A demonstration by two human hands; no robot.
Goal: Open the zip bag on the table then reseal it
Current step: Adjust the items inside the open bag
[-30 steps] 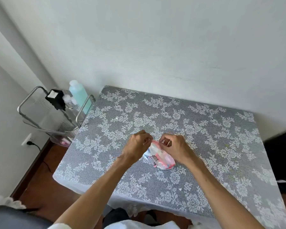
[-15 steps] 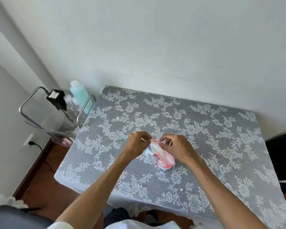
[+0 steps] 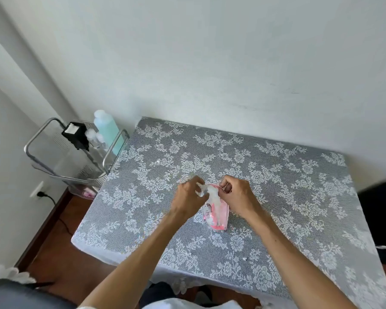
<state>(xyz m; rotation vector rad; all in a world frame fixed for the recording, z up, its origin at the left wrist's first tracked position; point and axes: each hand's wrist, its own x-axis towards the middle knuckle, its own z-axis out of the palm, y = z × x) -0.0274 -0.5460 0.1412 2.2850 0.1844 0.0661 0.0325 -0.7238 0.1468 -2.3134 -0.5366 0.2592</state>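
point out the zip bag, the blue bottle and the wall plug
zip bag [image 3: 216,216], head view, pink lower body of the bag
blue bottle [image 3: 108,130], head view, middle of the bottle's body
wall plug [image 3: 40,193], head view, black plug in the socket

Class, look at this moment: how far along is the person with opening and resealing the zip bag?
Done: both hands have taken hold of the zip bag, which rests on the table. In hand: the left hand and right hand pinch opposite sides of its top edge, apparently pulling it apart; whether the seal has parted is too blurred to tell. Left: finishing the opening, then pressing the zip shut.
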